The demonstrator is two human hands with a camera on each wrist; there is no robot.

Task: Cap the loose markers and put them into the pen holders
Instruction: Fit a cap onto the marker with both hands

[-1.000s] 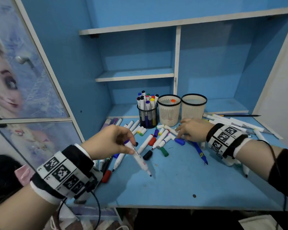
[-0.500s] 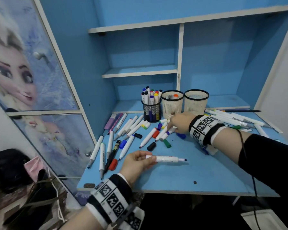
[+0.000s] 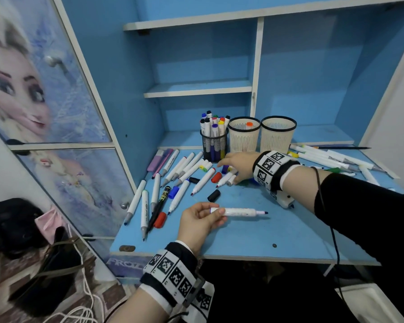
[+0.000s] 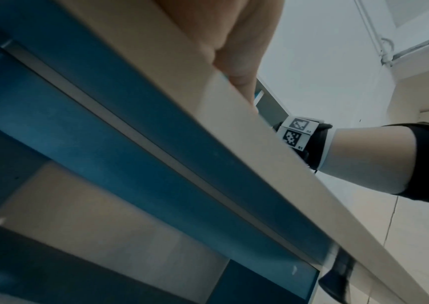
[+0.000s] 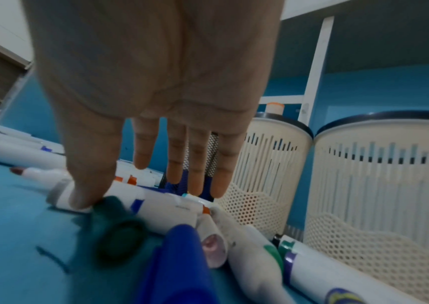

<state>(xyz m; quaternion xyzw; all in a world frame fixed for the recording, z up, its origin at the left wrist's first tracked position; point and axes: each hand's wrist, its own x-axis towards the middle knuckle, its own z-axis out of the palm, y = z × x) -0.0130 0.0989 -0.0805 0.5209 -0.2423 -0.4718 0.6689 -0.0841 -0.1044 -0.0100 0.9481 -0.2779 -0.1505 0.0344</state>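
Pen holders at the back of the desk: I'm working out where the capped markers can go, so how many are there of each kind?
Black wire-mesh pen holder: 1
Cream plastic pen holders: 2
Total: 3

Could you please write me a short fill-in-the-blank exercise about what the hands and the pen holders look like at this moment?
1. The left hand holds an uncapped marker whose tip points toward the person's ____.
2. The black mesh holder stands to the ____ of the two cream holders.
3. The cap showing inside the nearer cream holder is ____.
4. The right hand reaches into the pile with its fingers ____.

Missing words: right; left; orange; straight
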